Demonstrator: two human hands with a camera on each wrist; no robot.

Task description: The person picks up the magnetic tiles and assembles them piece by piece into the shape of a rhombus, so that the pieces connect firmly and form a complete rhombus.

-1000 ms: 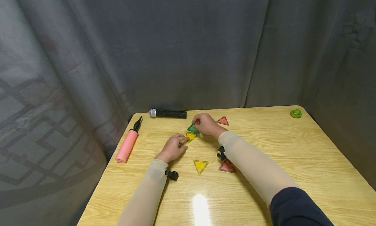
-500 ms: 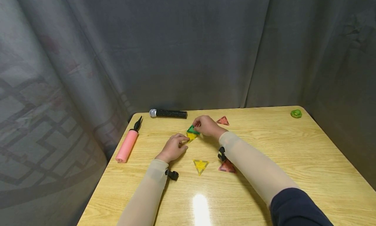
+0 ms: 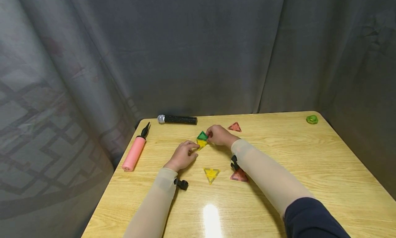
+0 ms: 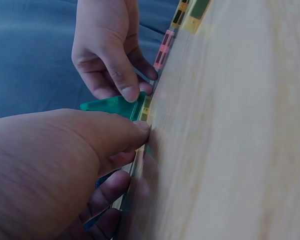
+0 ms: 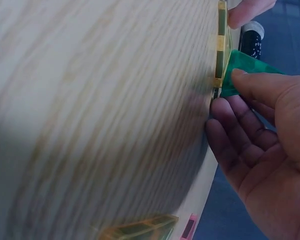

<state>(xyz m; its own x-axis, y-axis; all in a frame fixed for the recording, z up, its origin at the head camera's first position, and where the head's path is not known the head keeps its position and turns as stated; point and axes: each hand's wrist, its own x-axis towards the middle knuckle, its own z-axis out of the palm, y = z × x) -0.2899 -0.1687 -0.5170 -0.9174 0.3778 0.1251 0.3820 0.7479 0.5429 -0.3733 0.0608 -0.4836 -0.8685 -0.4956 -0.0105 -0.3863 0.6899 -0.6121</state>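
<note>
My right hand (image 3: 220, 135) pinches a green translucent triangular magnetic tile (image 3: 202, 136) at its right side, thumb on its face in the right wrist view. In the wrist views the green tile (image 5: 250, 62) rises from the tabletop at the edge of a yellow triangular tile (image 3: 201, 143). The left hand's (image 3: 182, 156) fingertips press on that yellow tile's left side, with the thumb apart and lower in the head view. Nearer the body lie a second yellow triangle (image 3: 211, 175) and a red triangle (image 3: 239, 175), the latter partly under the right forearm.
Another red triangle (image 3: 234, 127) lies behind the right hand. A black microphone (image 3: 177, 119) rests along the table's back edge. On the left is a pink hand pump (image 3: 134, 152) with a black nozzle. A small green object (image 3: 311, 119) sits at the back right corner.
The right hand has shifted slightly right and nearer along the green tile, uncovering more of it. The green tile now lines up with the yellow tile's far edge. The left hand keeps its place.
</note>
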